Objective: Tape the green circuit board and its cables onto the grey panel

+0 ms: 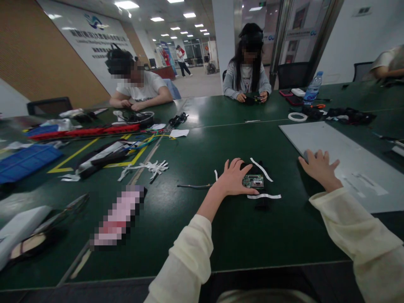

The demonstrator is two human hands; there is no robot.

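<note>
My left hand is spread, palm down, partly over a small green circuit board on the table. Black pieces show around the board, partly hidden by the hand. White strips lie about it: one curved strip on the far side and a straighter strip on the near side. A thin dark cable runs out leftward from under the left hand. My right hand rests with fingers apart at the left edge of a large grey-white board; a small dark thing is at its fingertips.
A blurred pink item and a pile of white strips lie leftward. Farther left is a blue tray. A tape roll and a water bottle stand at the back right. Two people sit across the green table.
</note>
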